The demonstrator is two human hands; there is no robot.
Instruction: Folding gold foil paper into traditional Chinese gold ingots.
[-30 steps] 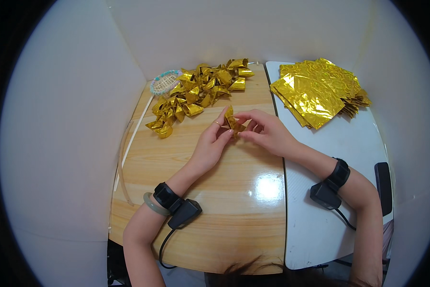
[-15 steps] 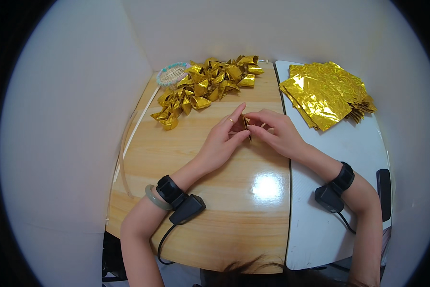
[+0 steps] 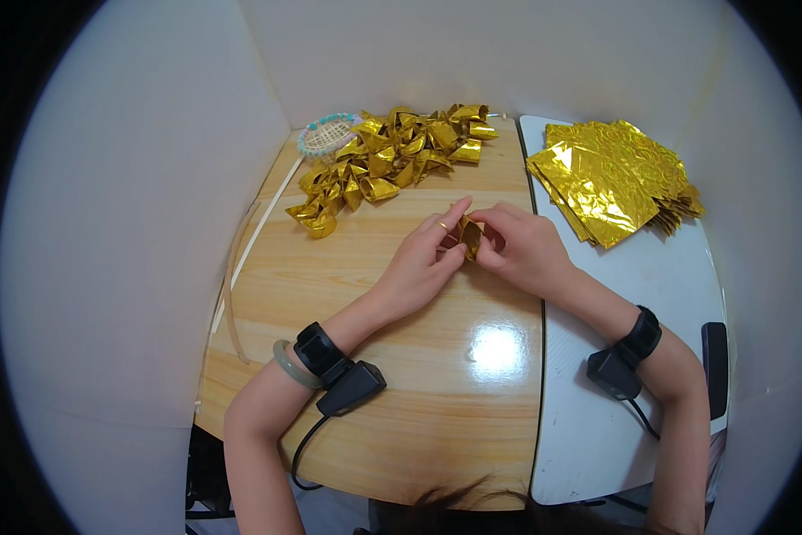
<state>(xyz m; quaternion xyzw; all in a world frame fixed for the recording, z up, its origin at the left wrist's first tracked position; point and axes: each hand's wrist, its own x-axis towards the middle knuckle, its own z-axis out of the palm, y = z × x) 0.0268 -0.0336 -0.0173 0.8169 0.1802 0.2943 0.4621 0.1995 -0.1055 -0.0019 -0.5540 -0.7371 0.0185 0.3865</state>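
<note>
My two hands are meeting over the middle of the board, both closing on one small piece of gold foil [image 3: 471, 240]. My left hand [image 3: 425, 260], bearing a ring [image 3: 444, 225], is bracing the piece from the left, its index finger extending upward beyond it and its thumb pressing low. My right hand [image 3: 533, 256] is pinching the same piece from the right between thumb and curled fingers. The foil is standing on edge between the fingertips and is showing a hollow, partly opened form; its far side is being hidden by my fingers.

Beneath, a wood-grained board [image 3: 401, 374] is adjoining a white board [image 3: 615, 312] on the right. Toward the far edge, a heap of folded gold pieces [image 3: 396, 153] is lying on the wood, and a round woven item [image 3: 328, 135] with a turquoise and lilac rim is resting at the heap's left end. A stack of flat gold sheets [image 3: 608, 183] is lying, loosely fanned, on the white board. A dark oblong object [image 3: 715, 370] is occupying that board's right edge. Both my forearms are carrying black strapped devices [image 3: 352, 388], and a pale bangle [image 3: 287, 365] is encircling the left.
</note>
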